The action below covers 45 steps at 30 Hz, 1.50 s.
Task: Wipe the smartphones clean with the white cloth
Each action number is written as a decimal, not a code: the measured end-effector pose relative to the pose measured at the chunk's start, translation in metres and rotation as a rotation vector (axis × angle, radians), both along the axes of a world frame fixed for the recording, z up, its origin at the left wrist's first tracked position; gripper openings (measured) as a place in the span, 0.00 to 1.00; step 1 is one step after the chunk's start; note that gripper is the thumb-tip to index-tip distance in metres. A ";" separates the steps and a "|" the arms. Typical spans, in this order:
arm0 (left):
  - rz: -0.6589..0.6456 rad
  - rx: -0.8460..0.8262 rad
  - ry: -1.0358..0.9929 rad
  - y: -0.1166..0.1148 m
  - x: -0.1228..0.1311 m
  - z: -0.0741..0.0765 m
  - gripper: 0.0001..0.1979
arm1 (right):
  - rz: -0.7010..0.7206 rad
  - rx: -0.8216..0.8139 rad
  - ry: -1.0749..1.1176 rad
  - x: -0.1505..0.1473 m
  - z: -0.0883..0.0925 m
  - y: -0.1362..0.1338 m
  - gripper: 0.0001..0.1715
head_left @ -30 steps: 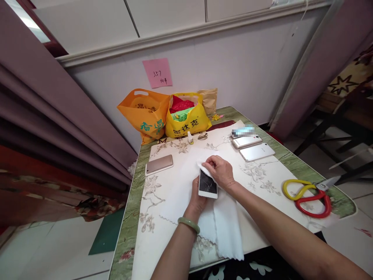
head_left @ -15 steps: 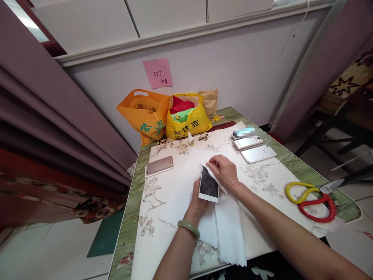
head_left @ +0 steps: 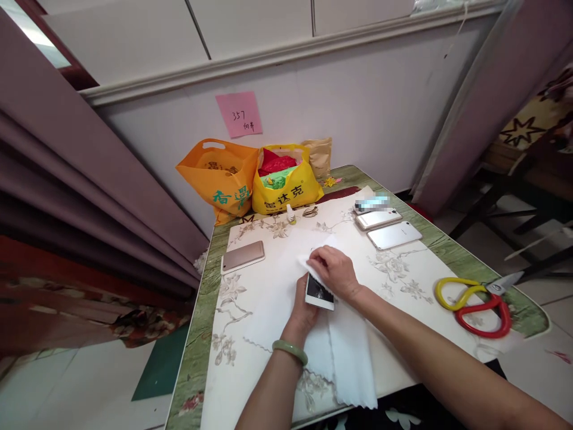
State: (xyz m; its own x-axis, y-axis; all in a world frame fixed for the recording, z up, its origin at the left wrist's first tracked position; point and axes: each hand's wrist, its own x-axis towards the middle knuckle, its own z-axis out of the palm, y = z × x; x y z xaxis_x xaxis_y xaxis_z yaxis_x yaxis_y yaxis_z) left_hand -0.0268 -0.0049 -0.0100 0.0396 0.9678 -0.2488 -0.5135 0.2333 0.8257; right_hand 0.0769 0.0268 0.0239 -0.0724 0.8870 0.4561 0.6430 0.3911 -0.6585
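White cloth (head_left: 350, 358), pinched by right hand (head_left: 333, 273), covers one phone (head_left: 319, 294) (left hand (head_left: 301, 312) grips it).

Mauve curtains (head_left: 67, 167) flank a white wall (head_left: 358, 101) behind the green table (head_left: 197, 334) on a pale floor (head_left: 67, 394).

white cloth (head_left: 344, 352), red-yellow scissors (head_left: 474, 298)

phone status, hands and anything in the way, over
Left hand grips phone from below. Right hand presses white cloth onto its screen. Scissors lie apart, far right.
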 end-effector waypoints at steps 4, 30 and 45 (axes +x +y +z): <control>-0.108 -0.037 -0.114 -0.001 -0.003 0.007 0.11 | -0.167 -0.168 0.161 0.008 -0.002 0.024 0.11; 0.083 0.045 0.127 -0.007 0.008 0.005 0.11 | 0.177 -0.691 1.027 0.033 -0.026 0.014 0.25; -0.064 0.078 0.391 0.003 -0.004 0.038 0.20 | 0.142 -0.589 0.992 0.037 -0.034 0.011 0.26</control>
